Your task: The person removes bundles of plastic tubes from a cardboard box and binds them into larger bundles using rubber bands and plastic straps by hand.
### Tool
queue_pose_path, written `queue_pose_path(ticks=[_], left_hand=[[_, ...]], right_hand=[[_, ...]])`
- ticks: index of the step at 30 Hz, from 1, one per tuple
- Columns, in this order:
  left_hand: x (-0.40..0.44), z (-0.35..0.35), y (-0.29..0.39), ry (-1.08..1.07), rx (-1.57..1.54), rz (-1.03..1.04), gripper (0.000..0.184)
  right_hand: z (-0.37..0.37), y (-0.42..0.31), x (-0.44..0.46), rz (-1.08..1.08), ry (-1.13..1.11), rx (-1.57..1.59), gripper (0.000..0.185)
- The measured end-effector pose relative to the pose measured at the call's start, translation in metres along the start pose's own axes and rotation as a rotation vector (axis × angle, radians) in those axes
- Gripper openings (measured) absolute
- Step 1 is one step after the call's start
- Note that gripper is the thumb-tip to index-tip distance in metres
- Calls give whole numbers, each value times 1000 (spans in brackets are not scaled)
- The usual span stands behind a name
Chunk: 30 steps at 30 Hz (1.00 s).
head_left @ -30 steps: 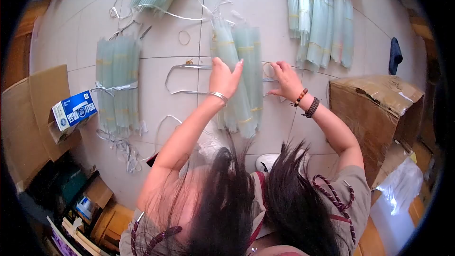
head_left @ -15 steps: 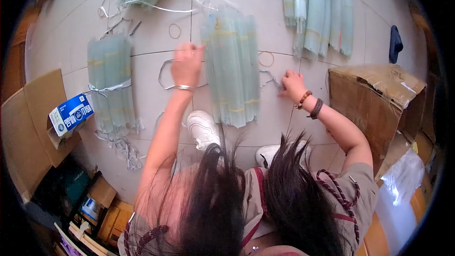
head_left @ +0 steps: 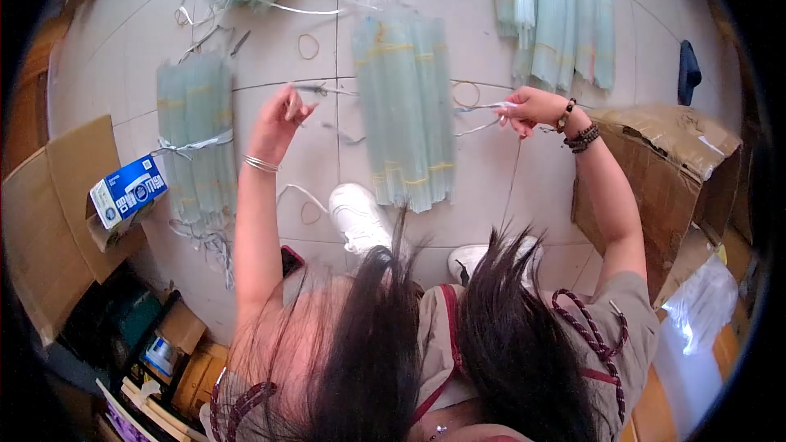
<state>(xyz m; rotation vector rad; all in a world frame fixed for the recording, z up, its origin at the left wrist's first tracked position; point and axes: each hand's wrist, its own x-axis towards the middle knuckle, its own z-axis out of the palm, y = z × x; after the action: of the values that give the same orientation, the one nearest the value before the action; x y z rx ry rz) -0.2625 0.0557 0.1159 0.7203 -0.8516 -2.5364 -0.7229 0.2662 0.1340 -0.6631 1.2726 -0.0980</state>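
Observation:
A bundle of pale green translucent plastic tubes (head_left: 407, 115) lies on the tiled floor in front of me, banded with yellow rubber bands. My left hand (head_left: 281, 119) is to the left of it, fingers pinched on one end of a thin plastic strap (head_left: 340, 92). On the other side, my right hand (head_left: 530, 109) grips the strap's whitish length, which runs toward the bundle's right edge. The part between the two sides is hidden by the tubes. Loose rubber bands (head_left: 308, 47) lie nearby.
A tied tube bundle (head_left: 195, 127) rests at left, and more bundles (head_left: 553, 16) lie at upper right. Cardboard boxes (head_left: 655, 180) flank both sides. A blue-and-white carton (head_left: 129, 191) is at left. A phone (head_left: 291, 261) and my white shoes (head_left: 358, 217) are near my legs.
My left hand has moved left and down, away from the bundle, pulling the strap out. My right hand has risen slightly rightward, lifting its side of the strap.

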Motion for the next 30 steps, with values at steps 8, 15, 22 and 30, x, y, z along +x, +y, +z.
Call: queue_pose_path(ticks=[8,15,22,30], left_hand=[[28,142,13,160,470,-106,43],[59,158,-35,9,514,-118,44],[57,146,-70,-38,536,-111,25],[61,169,-60,39,1788,447,3]], right_hand=[[37,-65,-11,-139,308,45,44],[97,-103,-17,-411,362,-8,50],[108,-139,-1,-485,468,-304,44],[67,-103,21,-628,233,283,43]])
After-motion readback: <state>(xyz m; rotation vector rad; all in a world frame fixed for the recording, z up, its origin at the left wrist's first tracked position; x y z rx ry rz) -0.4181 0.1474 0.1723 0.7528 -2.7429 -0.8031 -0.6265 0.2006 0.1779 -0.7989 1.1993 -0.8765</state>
